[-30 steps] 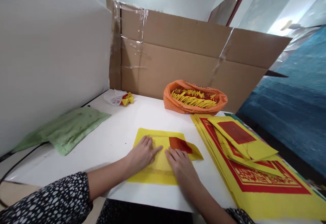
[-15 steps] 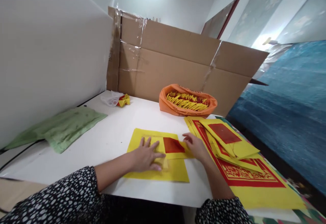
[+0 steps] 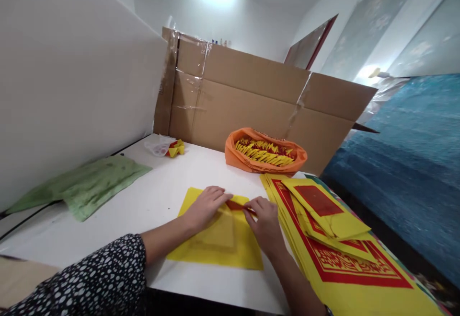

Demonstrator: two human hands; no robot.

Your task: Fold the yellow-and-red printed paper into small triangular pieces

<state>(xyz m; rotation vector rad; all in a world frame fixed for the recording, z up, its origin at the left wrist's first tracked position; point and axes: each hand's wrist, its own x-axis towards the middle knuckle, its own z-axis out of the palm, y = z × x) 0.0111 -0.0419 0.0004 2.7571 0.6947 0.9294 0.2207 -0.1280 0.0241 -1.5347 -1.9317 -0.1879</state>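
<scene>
Both hands work at a small sheet of red and yellow paper [image 3: 235, 205], folded into a narrow strip and raised a little. My left hand [image 3: 207, 208] is closed at the strip's left end, its fingertips together on the paper. At the other end my right hand [image 3: 264, 220] pinches the strip between thumb and fingers. Under them a larger yellow sheet [image 3: 247, 249] lies flat on the white table [image 3: 172, 177], with a paler square on it. My left hand covers part of that sheet.
To the right are stacked yellow sheets with red print [image 3: 366, 277] and smaller red-centred papers [image 3: 319, 201]. An orange bag [image 3: 240, 162] full of folded papers stands before a cardboard panel [image 3: 247, 90]. On the left lie a green cloth [image 3: 104, 181] and a clear plastic bag [image 3: 158, 146].
The small paper lay open with its red patch showing; now it is folded narrow. My left hand has gone from spread flat to holding its left end. My right hand has shifted slightly left.
</scene>
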